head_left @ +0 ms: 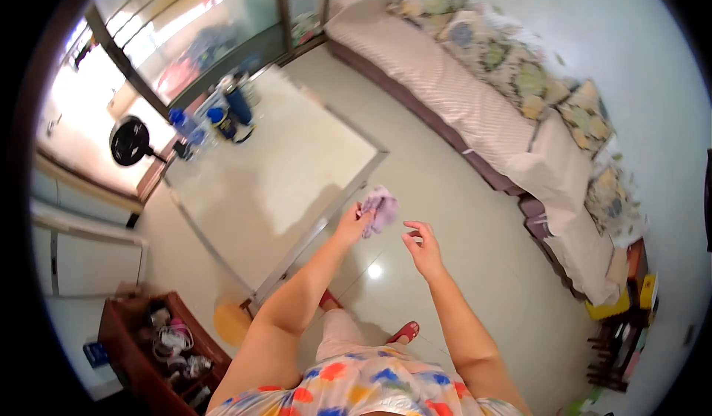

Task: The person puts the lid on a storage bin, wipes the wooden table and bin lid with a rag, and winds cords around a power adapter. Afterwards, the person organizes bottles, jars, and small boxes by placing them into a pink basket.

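Note:
A crumpled light-purple cloth [382, 210] is pinched in my left hand [354, 223], hanging above the floor just off the near right edge of the table. My right hand [423, 249] is to the right of the cloth, apart from it, with its fingers loosely curved and nothing between them. The cream-topped table [297, 149] lies ahead and to the left of both hands.
At the table's far end stand a clear plastic bottle [187, 127], a dark blue flask [237, 104] and a small black fan [130, 140]. A covered sofa [452, 82] runs along the right wall. A cluttered wooden drawer [167, 342] and a round stool [232, 324] are at lower left.

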`<state>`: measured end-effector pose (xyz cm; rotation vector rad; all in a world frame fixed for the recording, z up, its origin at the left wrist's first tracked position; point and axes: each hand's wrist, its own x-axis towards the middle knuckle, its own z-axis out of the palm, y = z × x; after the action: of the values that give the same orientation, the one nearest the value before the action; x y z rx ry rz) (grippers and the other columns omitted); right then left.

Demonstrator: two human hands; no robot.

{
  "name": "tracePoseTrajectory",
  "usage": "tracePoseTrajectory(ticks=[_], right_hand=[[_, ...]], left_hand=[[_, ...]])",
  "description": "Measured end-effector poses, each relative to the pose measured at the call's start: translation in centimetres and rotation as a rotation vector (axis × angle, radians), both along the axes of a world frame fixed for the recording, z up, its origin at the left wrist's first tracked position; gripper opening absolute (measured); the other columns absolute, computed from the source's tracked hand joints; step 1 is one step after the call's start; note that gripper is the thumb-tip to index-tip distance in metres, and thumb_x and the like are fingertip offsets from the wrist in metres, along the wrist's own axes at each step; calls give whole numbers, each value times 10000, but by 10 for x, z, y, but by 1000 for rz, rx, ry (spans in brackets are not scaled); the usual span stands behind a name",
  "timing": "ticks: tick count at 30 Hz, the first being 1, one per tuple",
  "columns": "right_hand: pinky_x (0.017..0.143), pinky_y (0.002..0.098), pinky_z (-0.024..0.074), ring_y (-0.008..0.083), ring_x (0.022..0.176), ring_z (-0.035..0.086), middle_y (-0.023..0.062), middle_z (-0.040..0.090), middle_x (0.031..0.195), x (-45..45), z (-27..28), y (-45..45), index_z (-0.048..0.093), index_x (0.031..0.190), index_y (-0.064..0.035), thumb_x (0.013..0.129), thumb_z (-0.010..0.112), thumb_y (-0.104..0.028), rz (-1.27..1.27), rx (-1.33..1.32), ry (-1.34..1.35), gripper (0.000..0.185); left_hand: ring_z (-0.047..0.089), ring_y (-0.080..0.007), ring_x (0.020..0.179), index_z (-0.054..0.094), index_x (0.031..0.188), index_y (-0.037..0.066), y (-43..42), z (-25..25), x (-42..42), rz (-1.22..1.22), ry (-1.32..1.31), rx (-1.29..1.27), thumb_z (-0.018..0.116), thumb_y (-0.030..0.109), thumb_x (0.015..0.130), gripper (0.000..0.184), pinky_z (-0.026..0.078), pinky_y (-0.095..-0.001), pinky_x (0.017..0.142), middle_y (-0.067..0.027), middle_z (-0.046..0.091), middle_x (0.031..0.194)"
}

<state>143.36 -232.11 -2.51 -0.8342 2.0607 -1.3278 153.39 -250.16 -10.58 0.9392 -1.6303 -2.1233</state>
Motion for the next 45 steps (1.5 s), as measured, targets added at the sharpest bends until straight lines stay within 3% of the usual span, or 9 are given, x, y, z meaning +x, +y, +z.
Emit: tracePoseTrajectory(ticks=[5,13,20,23,26,29,36,40,45], right_hand=[[855,339,483,265,1138,480,120,408,1332,-69,49,179,461,1294,-60,792,721,-234,-192,-223,196,591],[713,251,466,106,811,551,38,608,914,-136,88,538,557,1057,-25,871,653,-218,-823,-161,83,285],[776,244,450,120,853,536,59,573,910,-137,87,730,549,1080,-26,897,625,-210,-1269,-310,-86,272],[836,258,442,141,935,537,93,562,1029,-157,48,797,510,1200,-19,921,585,-202,-1395,-340,142,342],[892,277,434,157,1043,529,135,536,1192,-189,69,849,442,1320,-29,939,557,-204,-1453,-258,81,435],[948,306,416,166,1151,489,143,495,1299,-249,75,898,429,1362,-53,936,569,-211,-1317,-666,-71,475],[1065,330,330,251,1297,386,149,373,1419,-366,104,1013,418,1390,-66,896,625,-253,-1329,-300,115,567],[1006,313,382,195,1220,439,129,420,1358,-394,107,1090,436,1367,-35,885,623,-139,-1503,35,312,528],[855,281,468,159,966,565,80,567,1131,-447,84,1221,527,1251,-27,865,642,-115,-1543,-279,1,413]], left_hand=[[565,-152,1016,541,1205,14,205,99,-97,-460,9,-138,531,287,957,369,438,-303,906,-78,617,1116],[590,-137,927,594,1043,27,519,131,-246,-925,124,-196,518,253,941,259,471,-300,859,-65,633,1005],[631,-147,910,577,1076,84,698,186,-327,-1263,-39,364,428,287,968,275,521,-302,819,-64,653,996],[636,-159,924,579,1106,90,776,186,-367,-1373,-106,406,401,328,983,322,522,-308,812,-62,662,1024],[642,-167,926,575,1143,95,854,159,-418,-1440,-123,356,401,363,991,354,526,-329,804,-48,659,1057],[640,-162,912,547,1189,81,930,146,-478,-1501,-126,326,393,375,992,386,536,-313,753,-53,650,1075],[642,-209,866,535,1163,63,1094,183,-591,-1612,-89,371,359,317,988,355,563,-319,695,-120,616,1061],[615,-199,920,542,1147,84,1187,203,-629,-1695,-136,430,340,272,985,320,530,-345,793,-86,615,1047],[605,-197,959,541,1155,84,1306,182,-698,-1704,-161,462,362,261,984,304,505,-353,832,-82,615,1075]])
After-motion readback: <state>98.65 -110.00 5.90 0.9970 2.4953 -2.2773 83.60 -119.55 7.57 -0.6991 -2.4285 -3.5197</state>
